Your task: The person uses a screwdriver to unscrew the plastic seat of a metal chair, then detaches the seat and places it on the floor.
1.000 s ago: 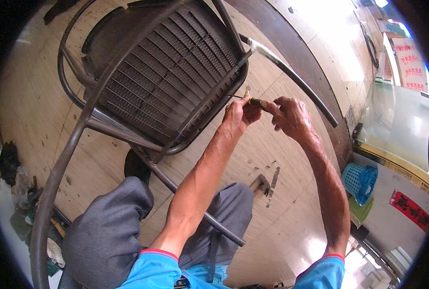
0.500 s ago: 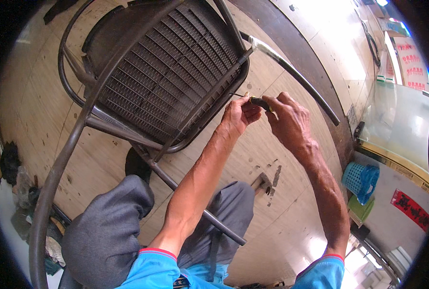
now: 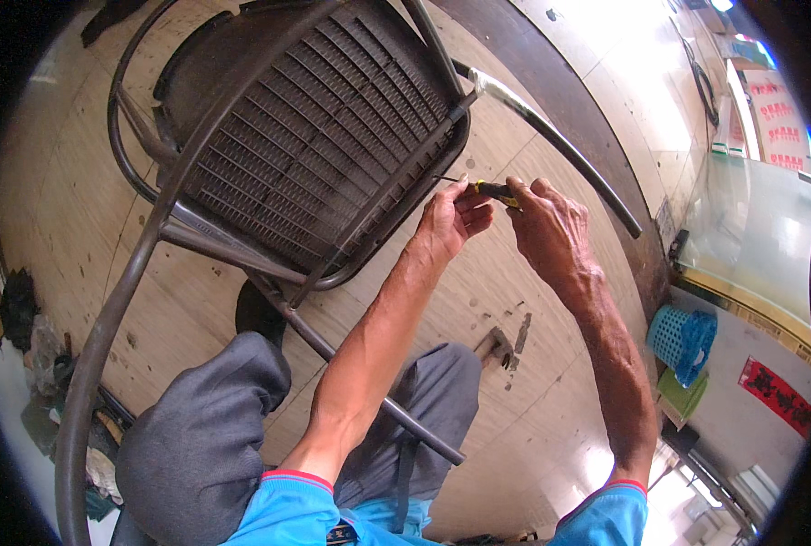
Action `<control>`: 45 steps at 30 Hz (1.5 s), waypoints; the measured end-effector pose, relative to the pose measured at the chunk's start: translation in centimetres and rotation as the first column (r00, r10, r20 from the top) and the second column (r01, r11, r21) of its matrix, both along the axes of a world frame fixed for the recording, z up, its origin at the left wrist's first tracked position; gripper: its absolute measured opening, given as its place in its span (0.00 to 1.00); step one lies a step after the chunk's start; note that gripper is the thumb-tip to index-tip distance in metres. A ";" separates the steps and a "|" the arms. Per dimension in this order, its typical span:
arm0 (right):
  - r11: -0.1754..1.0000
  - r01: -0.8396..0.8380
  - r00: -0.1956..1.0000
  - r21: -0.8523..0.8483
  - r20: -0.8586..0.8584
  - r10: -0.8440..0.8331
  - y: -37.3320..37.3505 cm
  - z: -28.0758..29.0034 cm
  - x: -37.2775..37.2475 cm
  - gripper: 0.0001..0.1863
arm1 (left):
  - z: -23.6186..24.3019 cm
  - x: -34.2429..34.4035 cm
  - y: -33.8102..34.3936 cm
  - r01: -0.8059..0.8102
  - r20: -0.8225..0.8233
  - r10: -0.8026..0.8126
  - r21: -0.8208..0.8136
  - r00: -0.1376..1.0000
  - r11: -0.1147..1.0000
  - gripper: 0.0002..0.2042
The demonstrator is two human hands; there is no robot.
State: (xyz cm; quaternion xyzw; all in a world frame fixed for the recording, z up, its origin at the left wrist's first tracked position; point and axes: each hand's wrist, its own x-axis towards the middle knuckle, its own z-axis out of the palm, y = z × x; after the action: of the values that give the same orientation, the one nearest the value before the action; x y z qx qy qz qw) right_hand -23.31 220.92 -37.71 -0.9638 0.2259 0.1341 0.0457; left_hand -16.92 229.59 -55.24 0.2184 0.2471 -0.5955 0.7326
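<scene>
Forearms [image 3: 369, 355] outstretched, left fingers [image 3: 478, 217] curled near bent right fingers [image 3: 524, 194]

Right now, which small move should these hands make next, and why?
Perhaps ease the slim black-and-yellow tool toward the dark brown ribbed chair seat: the left hand and right hand hold it, and its thin dark shaft points there.

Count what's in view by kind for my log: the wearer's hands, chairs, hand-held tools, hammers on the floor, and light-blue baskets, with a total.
Wearer's hands: 2 (left hand, right hand)
Chair: 1
Black-and-yellow hand tool: 1
Hammer, partly hidden: 1
Light-blue basket: 1
Total: 6
</scene>
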 end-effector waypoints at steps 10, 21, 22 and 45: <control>0.842 0.427 0.903 0.330 -0.120 -0.412 -0.3 -0.2 0.9 0.12 | -0.5 0.6 -0.2 0.036 0.036 -0.037 0.027 0.999 0.999 0.09; 0.995 -0.070 0.987 0.077 0.152 0.058 0.5 -0.7 -1.1 0.13 | -0.4 0.0 -0.3 0.002 -0.005 -0.002 -0.027 1.000 1.000 0.11; 0.992 -0.067 0.985 0.109 0.164 0.049 0.5 -0.8 -1.1 0.14 | -0.5 0.0 -0.3 0.003 0.007 -0.002 -0.029 1.000 1.000 0.11; 0.971 0.107 0.939 0.212 0.300 -0.169 0.5 -1.8 -1.2 0.16 | -0.7 0.6 0.1 0.015 0.003 -0.015 0.064 1.000 0.998 0.11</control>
State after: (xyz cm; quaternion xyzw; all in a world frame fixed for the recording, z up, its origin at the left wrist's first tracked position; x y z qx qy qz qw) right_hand -24.48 221.45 -39.50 -0.9455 0.2690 -0.0042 0.1836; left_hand -16.31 229.66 -55.95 0.2446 0.2632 -0.5924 0.7211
